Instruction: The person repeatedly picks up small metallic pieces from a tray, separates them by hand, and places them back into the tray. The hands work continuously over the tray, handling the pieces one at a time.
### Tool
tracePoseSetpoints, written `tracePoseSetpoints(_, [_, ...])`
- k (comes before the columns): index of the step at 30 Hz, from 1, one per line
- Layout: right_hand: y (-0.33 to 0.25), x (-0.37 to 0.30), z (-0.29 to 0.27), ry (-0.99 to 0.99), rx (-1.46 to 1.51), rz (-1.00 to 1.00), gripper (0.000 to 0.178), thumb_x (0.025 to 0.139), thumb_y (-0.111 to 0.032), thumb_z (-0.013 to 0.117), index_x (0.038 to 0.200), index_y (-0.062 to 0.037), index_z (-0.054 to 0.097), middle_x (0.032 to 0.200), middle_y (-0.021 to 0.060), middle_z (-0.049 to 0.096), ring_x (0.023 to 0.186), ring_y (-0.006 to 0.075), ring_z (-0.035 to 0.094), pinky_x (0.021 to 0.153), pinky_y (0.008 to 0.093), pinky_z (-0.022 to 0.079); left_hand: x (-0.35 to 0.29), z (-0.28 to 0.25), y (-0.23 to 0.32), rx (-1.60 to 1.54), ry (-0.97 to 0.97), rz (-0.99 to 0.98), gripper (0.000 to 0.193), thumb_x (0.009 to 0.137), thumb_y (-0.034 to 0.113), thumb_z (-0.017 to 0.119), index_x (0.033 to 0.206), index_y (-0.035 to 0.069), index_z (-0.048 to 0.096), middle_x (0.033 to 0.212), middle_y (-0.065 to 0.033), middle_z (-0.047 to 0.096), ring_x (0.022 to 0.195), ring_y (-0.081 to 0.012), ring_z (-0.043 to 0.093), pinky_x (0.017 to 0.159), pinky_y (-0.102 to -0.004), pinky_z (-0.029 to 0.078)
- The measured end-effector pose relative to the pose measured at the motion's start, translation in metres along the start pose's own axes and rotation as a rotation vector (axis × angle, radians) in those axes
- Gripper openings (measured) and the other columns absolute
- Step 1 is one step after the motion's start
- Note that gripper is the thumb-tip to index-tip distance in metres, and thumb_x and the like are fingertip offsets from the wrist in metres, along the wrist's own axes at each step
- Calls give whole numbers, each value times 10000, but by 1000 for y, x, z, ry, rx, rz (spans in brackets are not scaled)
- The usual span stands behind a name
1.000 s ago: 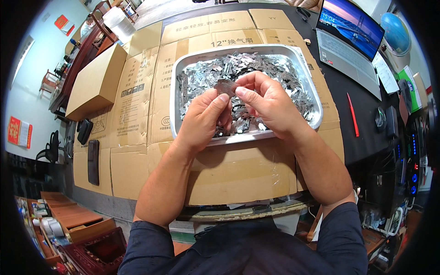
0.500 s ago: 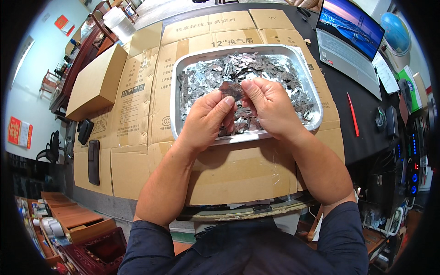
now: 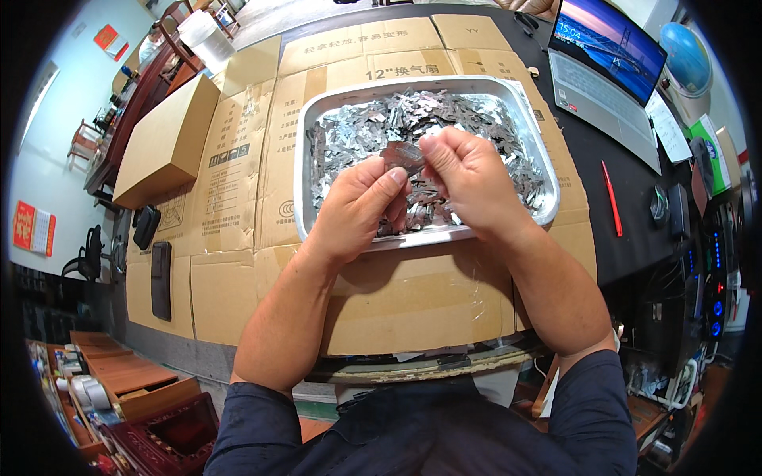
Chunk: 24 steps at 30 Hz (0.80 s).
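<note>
Well, your left hand has the thin dark piece pinched in its grip, your right hand beside it maybe pinching too, I can't tell, and a loose pinch could drop it into the tray below.

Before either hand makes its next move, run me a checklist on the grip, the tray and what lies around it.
1. Left hand pinching the thin dark piece between thumb and fingers: ok.
2. Right hand gripping the piece's right end: cannot tell; its fingertips are right by that end, but contact is unclear.
3. Held piece a single layer: cannot tell from this view.
4. Metal tray resting on the cardboard: ok, under both hands.
5. Loose pieces heaped within the tray walls: ok where visible; the hands hide part.
6. Laptop and red pen-like tool apart from the tray: ok, both off to the right.
</note>
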State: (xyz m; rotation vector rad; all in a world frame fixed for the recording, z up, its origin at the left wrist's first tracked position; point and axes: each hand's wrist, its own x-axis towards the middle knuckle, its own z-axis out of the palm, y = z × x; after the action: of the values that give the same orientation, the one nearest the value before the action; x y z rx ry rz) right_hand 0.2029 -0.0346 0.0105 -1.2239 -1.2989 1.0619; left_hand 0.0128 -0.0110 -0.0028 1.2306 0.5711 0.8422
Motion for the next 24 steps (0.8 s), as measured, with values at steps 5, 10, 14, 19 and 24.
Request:
tracePoseSetpoints(5, [-7,4,-14,91,320,117,356,1048,-296,625,789,-53,613,690,-5,576,635,66,486,609,239,426,-1,-3,0,-33,12,-28,207,1081,216,534,1075,26,617,760,-14,555,654,-116,523,614,-285,497])
tracePoseSetpoints(10, [-6,-2,-6,-129,165,7,221,1022,-218,661,892,-39,652,763,-19,609,665,46,505,612,218,427,0,-3,2,-19,3,-28,222,1081,228,531,1073,22,613,748,-19,561,654,-124,547,614,-281,495])
tracePoseSetpoints(14, [-4,-4,-5,-230,51,-35,152,1014,-176,672,959,-35,659,809,-32,622,696,28,511,617,200,419,0,0,3,-11,24,-5,215,1092,209,519,1010,35,614,730,12,552,622,-74,506,591,-244,472])
tracePoseSetpoints(19, [-2,1,-9,-157,101,40,178,1010,-175,664,952,-8,681,775,4,640,694,58,544,626,245,463,0,-1,3,-68,57,-20,202,1082,210,526,1025,32,602,746,-13,562,636,-110,537,607,-275,496])
tracePoseSetpoints(24, [-5,4,-12,-47,342,133,215,1045,-207,623,894,-55,646,719,-35,565,624,52,491,582,227,432,1,-3,2,-97,67,-25,191,1073,196,535,1091,20,608,765,-25,570,639,-120,536,614,-287,504])
